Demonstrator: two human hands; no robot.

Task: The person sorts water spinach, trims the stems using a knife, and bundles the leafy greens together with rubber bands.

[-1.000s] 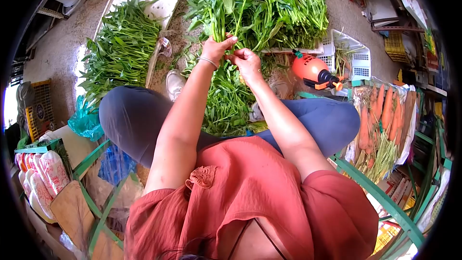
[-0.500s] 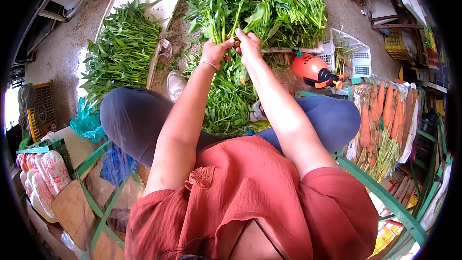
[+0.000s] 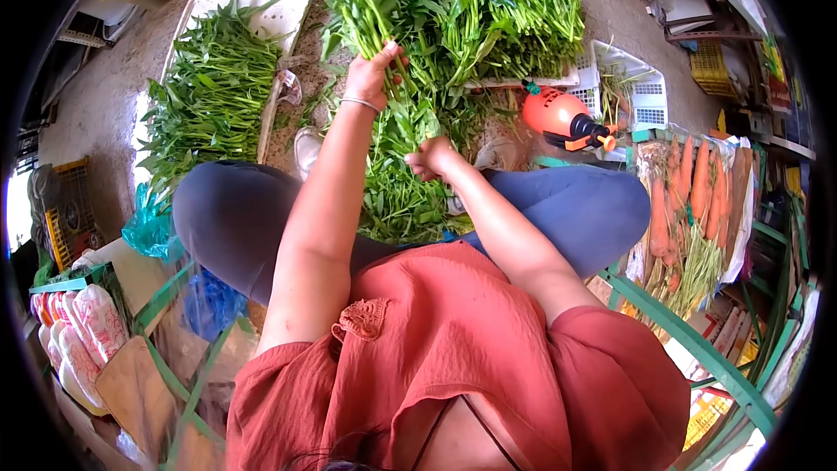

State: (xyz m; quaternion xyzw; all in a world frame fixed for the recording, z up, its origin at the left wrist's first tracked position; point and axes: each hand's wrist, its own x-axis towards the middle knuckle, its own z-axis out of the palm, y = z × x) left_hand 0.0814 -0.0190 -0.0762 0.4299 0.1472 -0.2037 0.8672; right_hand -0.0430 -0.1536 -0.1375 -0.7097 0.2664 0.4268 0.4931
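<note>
Brightly lit, glare at left, fisheye curve — black corners

Green stalks — orange-and-black sprayer — red blouse

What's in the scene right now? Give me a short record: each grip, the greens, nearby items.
Left grip: closed around a bunch of leafy stems
Right grip: fingers curled, at the loose greens; whether it holds anything is unclear
Ahead: large heap of greens
Left side: stacked greens on a white tray
Right side: orange sprayer, white crate, carrots
</note>
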